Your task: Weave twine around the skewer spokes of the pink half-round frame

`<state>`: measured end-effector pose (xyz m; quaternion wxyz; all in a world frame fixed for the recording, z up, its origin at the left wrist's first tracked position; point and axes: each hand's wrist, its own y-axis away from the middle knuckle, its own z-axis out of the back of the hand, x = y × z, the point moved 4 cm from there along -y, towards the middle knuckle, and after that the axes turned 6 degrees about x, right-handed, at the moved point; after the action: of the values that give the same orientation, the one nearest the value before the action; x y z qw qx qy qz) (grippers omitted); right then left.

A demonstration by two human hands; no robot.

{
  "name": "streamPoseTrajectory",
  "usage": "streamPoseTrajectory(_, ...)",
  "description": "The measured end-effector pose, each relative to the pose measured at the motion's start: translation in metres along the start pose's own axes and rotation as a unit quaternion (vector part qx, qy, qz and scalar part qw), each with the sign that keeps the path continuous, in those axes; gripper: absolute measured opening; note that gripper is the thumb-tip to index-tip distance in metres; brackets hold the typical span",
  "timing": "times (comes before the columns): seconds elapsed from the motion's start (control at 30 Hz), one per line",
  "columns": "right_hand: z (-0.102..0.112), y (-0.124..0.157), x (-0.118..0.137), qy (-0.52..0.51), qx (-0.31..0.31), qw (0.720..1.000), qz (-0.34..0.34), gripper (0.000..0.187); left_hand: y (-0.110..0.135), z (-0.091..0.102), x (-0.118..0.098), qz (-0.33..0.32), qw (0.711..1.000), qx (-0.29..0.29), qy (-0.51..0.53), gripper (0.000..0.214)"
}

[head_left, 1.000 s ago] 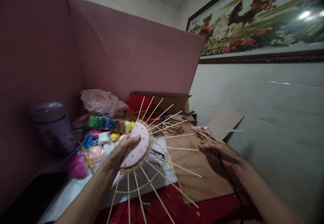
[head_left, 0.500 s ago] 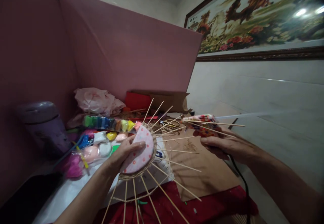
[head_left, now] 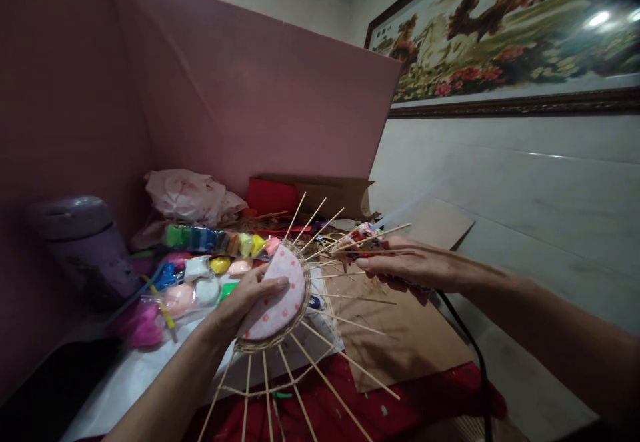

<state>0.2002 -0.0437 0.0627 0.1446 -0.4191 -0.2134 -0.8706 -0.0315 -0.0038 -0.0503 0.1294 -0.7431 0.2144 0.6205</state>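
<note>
My left hand (head_left: 253,299) grips a half-round woven piece (head_left: 306,299) by its straight side, thumb flat on its pink dotted face (head_left: 287,305). Thin wooden sticks (head_left: 357,325) fan out from the woven rim, and a twisted cord (head_left: 280,387) runs across the lower ones. In my right hand (head_left: 405,262) is a colourfully patterned hot glue gun (head_left: 357,234), its black cable (head_left: 473,342) trailing down. A blurred, clear glue stick rises from its back. The gun's nozzle end lies among the upper right sticks, and whether it touches one I cannot tell.
Packets of coloured clay (head_left: 200,289) lie on the left beside a purple flask (head_left: 85,249). Brown cardboard (head_left: 400,349) rests on the red cloth (head_left: 425,402) at right. A crumpled pink bag (head_left: 193,195) sits behind, before the pink panel (head_left: 250,95).
My right hand has brought the glue gun leftward, closer to the woven piece, and tilted it so the glue stick points more upward. My left hand holds nearly still.
</note>
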Motion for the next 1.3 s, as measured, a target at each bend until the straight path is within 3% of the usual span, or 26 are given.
streamPoseTrajectory(0.37,0.0021,-0.0037,0.0038,0.036,0.028,0.997,-0.063,0.037,-0.0009,0.0009,0.0009,-0.002,1.000,0.008,-0.007,0.035)
streamPoseTrajectory(1.3,0.0012,-0.0018,0.0083,0.049,0.020,0.997,-0.063,0.037,-0.0004,-0.0008,0.0001,-0.007,1.000,0.011,0.005,0.032)
